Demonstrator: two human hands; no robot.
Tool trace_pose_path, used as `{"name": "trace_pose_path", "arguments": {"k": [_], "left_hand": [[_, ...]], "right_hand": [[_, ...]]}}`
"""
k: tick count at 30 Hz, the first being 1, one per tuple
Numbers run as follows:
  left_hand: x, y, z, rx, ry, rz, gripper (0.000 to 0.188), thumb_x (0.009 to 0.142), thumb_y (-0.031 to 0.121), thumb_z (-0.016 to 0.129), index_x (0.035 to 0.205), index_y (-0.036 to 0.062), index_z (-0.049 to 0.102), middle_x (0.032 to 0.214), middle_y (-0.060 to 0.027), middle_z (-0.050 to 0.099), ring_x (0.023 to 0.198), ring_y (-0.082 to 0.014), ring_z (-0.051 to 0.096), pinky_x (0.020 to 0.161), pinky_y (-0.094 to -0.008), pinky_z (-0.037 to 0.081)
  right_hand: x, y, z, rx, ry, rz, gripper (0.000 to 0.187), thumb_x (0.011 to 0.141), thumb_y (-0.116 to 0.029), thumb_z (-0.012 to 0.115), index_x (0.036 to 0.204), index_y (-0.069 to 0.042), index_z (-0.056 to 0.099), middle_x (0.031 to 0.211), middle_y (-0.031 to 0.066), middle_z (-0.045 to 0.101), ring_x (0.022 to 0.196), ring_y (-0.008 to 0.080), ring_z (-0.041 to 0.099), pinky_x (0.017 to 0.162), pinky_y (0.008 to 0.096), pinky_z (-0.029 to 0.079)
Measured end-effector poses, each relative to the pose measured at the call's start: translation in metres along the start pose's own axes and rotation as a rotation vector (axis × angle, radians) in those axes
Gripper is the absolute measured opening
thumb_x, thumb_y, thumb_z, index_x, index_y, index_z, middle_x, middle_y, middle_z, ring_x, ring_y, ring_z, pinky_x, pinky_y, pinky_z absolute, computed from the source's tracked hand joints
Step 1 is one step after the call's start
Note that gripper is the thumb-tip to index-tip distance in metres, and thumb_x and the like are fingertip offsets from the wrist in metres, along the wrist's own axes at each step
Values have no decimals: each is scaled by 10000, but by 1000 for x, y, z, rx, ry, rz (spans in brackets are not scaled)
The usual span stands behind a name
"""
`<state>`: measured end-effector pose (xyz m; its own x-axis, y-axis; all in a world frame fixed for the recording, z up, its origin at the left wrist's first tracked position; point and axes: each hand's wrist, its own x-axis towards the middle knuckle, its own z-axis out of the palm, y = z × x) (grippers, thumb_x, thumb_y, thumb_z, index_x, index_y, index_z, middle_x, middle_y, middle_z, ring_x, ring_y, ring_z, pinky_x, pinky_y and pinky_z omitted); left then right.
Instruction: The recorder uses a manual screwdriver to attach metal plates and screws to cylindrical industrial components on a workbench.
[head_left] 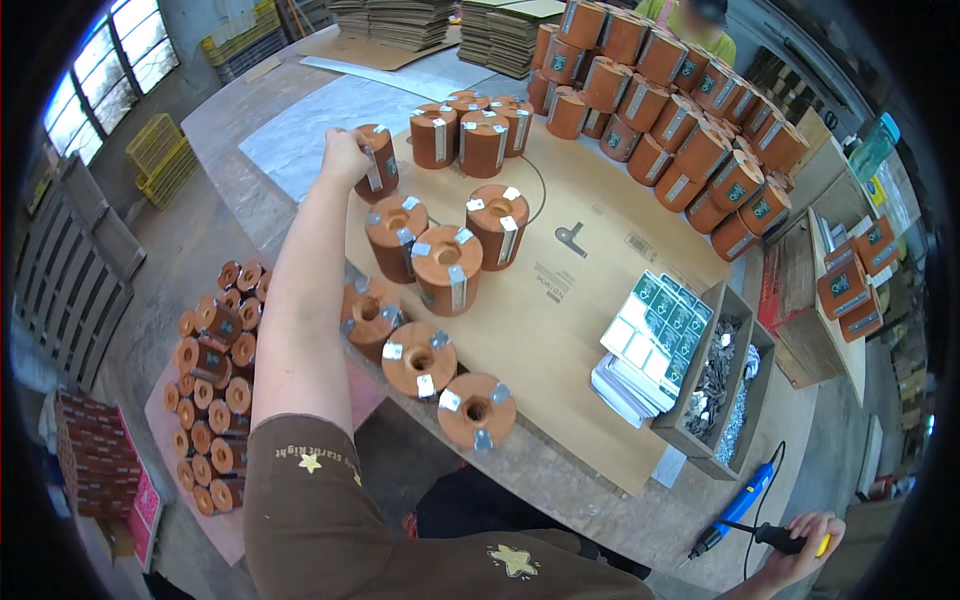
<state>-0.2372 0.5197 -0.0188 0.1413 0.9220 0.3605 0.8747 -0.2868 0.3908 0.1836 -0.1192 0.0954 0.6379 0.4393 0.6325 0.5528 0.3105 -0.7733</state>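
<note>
At the far left of the table, my left hand (345, 158) is closed on the upper edge of a terracotta-coloured cylinder (379, 165) standing upright. Down at the lower right, my right hand (812, 548) wraps round a screwdriver (779, 538) with a black and yellow handle, its shaft pointing left. Beside its tip lies a blue powered screwdriver (735, 510) with a cord. Between my hands stand several more cylinders (447, 263) with holes in their tops and small metal clips at the rims. Three of these, including one cylinder (477, 411), are along the near table edge.
A cardboard sheet (560, 350) covers much of the table. Green-and-white label sheets (655, 325) lie against a wooden box (738, 400) of metal parts. Cylinders (670, 120) are piled at the far right, where a person (715, 40) is partly visible. More cylinders (215, 400) stand stacked on the left.
</note>
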Motion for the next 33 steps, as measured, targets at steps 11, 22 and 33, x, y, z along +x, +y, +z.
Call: {"name": "trace_pose_path", "arguments": {"k": [11,22,33], "left_hand": [[29,-13,37,-216,77,9,467,654,115,722,1099,63,591,1168,-200,482,1064,-335,512,935,-369,429],[-95,128,-54,-455,-281,226,377,700,317,711,931,24,656,974,-131,633,864,-257,613,803,-369,483],[-113,200,6,353,-209,491,464,577,264,733,958,10,656,1229,-129,478,1125,-304,480,926,-382,418]], "right_hand": [[21,4,16,-125,-88,62,133,916,-65,466,809,-66,385,674,24,365,586,99,384,569,236,360],[15,18,13,-24,-141,17,128,905,-95,476,811,-74,391,712,42,406,593,102,395,584,249,369],[-34,-13,-33,49,12,-64,139,905,-83,464,799,-81,374,674,37,392,559,105,405,569,255,384]]}}
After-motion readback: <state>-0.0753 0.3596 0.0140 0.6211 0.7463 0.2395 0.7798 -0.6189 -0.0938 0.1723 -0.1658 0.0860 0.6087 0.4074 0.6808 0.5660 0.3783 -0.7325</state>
